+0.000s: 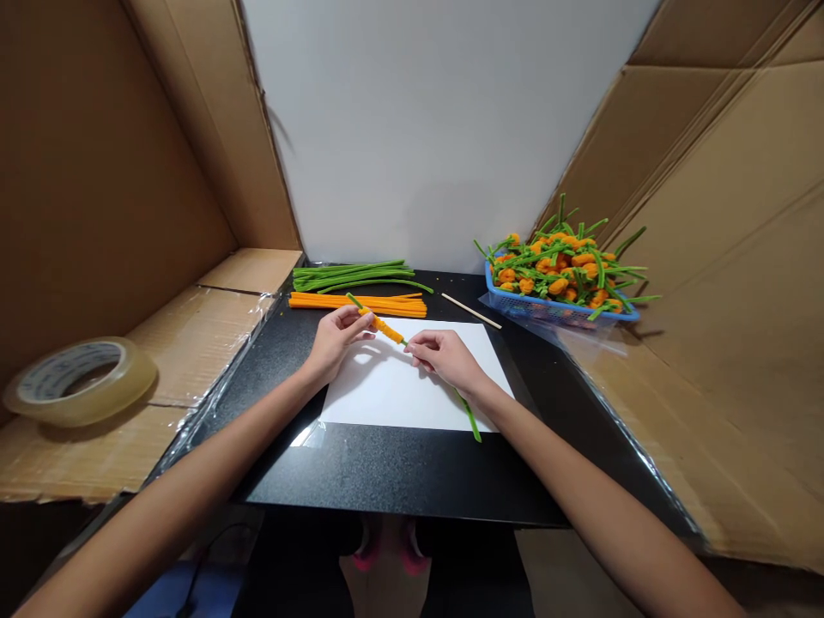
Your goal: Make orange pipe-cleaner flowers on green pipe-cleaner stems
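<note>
The step in hand appeared to be working an orange coil (390, 330) that sat around a green stem (405, 342), slanted above the white sheet (399, 390). The left hand (338, 336) held the coil's upper end in a narrow pinch of thumb and forefinger, the green tip (353, 299) standing out just beyond them. The right hand (447, 356) had its fingertips closed on the stem, right below the coil's lower end, so most of the orange lay bare between the two hands. A green length (469, 418) showed beneath the right wrist, reaching past the sheet's near edge; whether it was the same stem could not be told, since the hand hid the join. The next move, by judgement, called for a steady left pinch and a light right grip, lest the turns slip along the stem or loosen.
</note>
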{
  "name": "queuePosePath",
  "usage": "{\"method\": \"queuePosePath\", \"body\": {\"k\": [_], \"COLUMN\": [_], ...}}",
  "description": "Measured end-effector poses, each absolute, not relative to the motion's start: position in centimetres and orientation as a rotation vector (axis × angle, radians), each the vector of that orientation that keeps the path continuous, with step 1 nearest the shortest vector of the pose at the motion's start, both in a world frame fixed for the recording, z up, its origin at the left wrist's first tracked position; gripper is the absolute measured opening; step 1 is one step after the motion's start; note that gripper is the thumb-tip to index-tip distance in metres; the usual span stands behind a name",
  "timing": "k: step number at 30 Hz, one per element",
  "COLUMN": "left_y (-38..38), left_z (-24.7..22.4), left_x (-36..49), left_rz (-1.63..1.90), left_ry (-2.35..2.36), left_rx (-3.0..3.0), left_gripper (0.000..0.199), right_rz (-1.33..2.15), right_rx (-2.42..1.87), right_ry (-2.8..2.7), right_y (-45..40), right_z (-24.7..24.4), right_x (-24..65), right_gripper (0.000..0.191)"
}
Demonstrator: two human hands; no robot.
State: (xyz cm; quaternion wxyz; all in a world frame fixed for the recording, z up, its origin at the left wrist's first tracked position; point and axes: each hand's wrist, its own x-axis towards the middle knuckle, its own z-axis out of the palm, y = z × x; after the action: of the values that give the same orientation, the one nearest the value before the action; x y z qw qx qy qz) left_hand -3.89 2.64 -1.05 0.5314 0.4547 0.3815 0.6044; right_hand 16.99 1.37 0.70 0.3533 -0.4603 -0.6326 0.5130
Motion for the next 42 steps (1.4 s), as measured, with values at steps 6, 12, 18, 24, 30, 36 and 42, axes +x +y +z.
{"method": "queuePosePath", "body": {"k": [6,12,18,24,30,36,42], "left_y": [2.4,2.0,3.1,3.7,3.1,3.1,2.7], "left_z": [-0.9,-0.8,-0.7,-0.8,-1.1,-0.8,-0.7], "left_x": [-3.6,-3.1,-4.1,-4.9,-3.6,-3.4,-3.5], "left_rz": [1.438,1.393,1.625,1.712,1.678,1.678,1.579], "left_ry": [0.895,0.892,0.939,1.138,1.199,1.226,1.215], "left_rx": [1.079,1.083,0.832,0.604,0.638,0.550,0.726], "left_gripper": [0.037,0.039,0.032,0.022,0.021,0.018,0.037], "right_rz": [1.350,1.362,1.519,1.638,1.458,1.159,0.833], "right_rx": [-1.190,-1.175,-1.104,-0.857,-0.820,-0.612,-0.619], "right_ry": [-1.580,-1.561,-1.481,-1.635,-1.672,-2.042,-2.078], "right_y": [1.5,1.4,1.3,1.6,1.4,0.4,-0.8], "right_z": [0.5,0.4,1.2,2.1,1.1,1.9,2.1], "right_x": [17.0,16.7,17.3,18.4,17.4,17.2,16.3], "right_gripper": [0.021,0.019,0.021,0.037,0.023,0.021,0.017]}}
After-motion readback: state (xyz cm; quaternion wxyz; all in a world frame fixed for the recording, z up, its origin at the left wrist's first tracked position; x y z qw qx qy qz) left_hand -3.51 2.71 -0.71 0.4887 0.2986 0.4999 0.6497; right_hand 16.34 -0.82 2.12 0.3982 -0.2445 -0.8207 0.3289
